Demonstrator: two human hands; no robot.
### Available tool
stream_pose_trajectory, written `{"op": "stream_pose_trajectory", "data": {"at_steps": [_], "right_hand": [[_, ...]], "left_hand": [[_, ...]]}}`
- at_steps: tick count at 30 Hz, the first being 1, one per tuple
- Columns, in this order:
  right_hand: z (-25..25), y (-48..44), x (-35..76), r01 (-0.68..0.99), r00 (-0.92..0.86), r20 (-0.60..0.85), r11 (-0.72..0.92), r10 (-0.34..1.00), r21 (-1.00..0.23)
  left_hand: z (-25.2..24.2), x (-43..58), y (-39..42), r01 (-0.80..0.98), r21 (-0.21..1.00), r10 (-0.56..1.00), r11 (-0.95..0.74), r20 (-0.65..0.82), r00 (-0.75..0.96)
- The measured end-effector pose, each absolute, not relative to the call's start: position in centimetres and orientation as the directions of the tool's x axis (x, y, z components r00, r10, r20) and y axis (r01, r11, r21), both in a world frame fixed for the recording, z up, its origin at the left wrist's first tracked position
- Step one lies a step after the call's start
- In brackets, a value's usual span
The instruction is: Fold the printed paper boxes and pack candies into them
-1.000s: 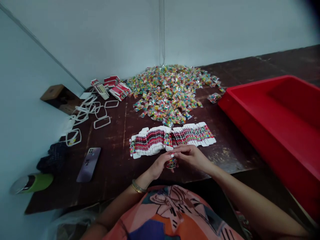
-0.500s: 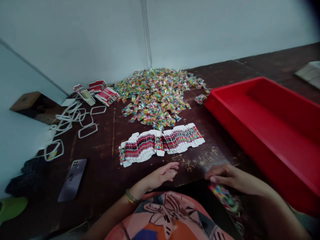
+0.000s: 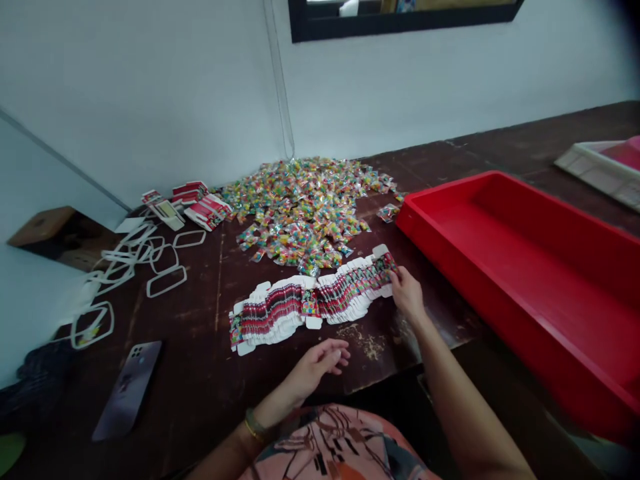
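Observation:
A long row of flat printed cartons, red and white with open white flaps, lies fanned out and overlapping on the dark table. My right hand reaches to the row's right end, its thumb and fingers closed on the end carton. The fingertips are partly hidden behind the hand. Near the table's front edge, below the row, my left hand hangs with loosely bent fingers and holds nothing. Behind the cartons a large heap of small clear packets of multicoloured candy spreads toward the wall.
A big red tray stands at the right, with a white crate beyond it. At left are white loop bands, stacked carton bundles, a wooden box and a phone. One packet lies beside the tray.
My right hand has moved from near my lap, where it held a colourful printed piece, up to the right end of the carton row. The view has tilted up; my left hand stays near the edge.

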State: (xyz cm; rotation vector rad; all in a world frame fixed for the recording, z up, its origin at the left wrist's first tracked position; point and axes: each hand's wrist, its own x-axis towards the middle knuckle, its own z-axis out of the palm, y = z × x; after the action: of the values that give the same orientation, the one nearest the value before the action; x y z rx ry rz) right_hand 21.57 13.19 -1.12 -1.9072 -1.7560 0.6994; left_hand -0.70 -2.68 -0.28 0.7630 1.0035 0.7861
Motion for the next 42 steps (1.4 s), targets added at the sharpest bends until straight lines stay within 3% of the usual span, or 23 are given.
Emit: {"op": "stream_pose_trajectory", "data": {"at_steps": [2,3,5,9,12,17,19,21,23,25,28,31,36,39,42], "right_hand": [[-0.7,8.9,20.0,0.681,-0.106,-0.082,0.012,0.991,-0.732],[-0.5,6.7,19.0,0.564,-0.274,-0.078,0.094,0.959,-0.82],[0.1,3.1,17.3,0.449,-0.414,0.021,0.224,0.91,-0.865],[1.3,1.5,16.5,0.533,-0.446,0.277,0.502,0.851,-0.681],[1.9,2.4,16.8,0.434,-0.623,0.27,0.611,0.734,-0.662],[3.0,3.5,16.7,0.339,-0.737,0.088,0.479,0.67,-0.81],[3.6,4.2,16.8,0.26,-0.838,-0.015,0.376,0.545,-0.889],[4.0,4.7,17.0,0.178,-0.905,-0.071,0.221,0.42,-0.959],[3.8,4.7,17.0,0.145,-0.9,-0.093,0.09,0.426,-0.985],[3.1,3.8,16.8,0.138,-0.835,-0.126,-0.017,0.535,-0.99],[1.7,1.6,16.3,0.108,-0.695,-0.195,-0.168,0.692,-0.98],[0.3,-0.2,16.3,0.029,-0.591,-0.291,-0.341,0.752,-0.94],[-1.5,-1.1,16.7,-0.07,-0.664,-0.527,-0.746,0.53,-0.662],[-1.4,-0.7,16.2,0.03,-0.701,-0.536,-0.732,0.47,-0.681],[-0.2,-0.2,15.4,0.149,-0.712,-0.409,-0.446,0.571,-0.882]], "left_hand": [[-0.3,-0.6,-2.4,-0.318,0.841,0.896,0.437,-0.377,0.232],[-0.4,-0.5,-2.2,-0.368,0.83,0.908,0.419,-0.379,0.18],[-0.6,-0.2,-2.1,-0.438,0.788,0.894,0.433,-0.438,0.096],[-0.6,0.0,-2.4,-0.476,0.686,0.818,0.55,-0.556,0.144],[-0.1,0.1,-2.8,-0.418,0.646,0.764,0.639,-0.597,0.244],[0.6,-0.5,-3.4,-0.329,0.663,0.736,0.673,-0.553,0.391],[1.0,-0.9,-3.5,-0.271,0.658,0.669,0.703,-0.481,0.567],[1.0,-1.2,-3.5,-0.219,0.697,0.642,0.683,-0.428,0.636],[0.6,-1.3,-3.7,-0.186,0.781,0.732,0.597,-0.435,0.525],[-0.4,-1.0,-4.1,-0.146,0.844,0.833,0.517,-0.456,0.315],[-1.7,-0.8,-5.2,-0.098,0.898,0.902,0.43,-0.421,0.099],[-2.0,-1.2,-6.4,-0.009,0.952,0.951,0.306,-0.306,-0.036],[-0.9,-2.3,-7.7,0.163,0.965,0.964,0.205,-0.228,0.139],[-0.1,-2.2,-7.9,0.142,0.954,0.954,0.264,-0.28,0.109],[0.1,-1.8,-7.7,-0.09,0.9,0.903,0.426,-0.429,-0.01]]}}
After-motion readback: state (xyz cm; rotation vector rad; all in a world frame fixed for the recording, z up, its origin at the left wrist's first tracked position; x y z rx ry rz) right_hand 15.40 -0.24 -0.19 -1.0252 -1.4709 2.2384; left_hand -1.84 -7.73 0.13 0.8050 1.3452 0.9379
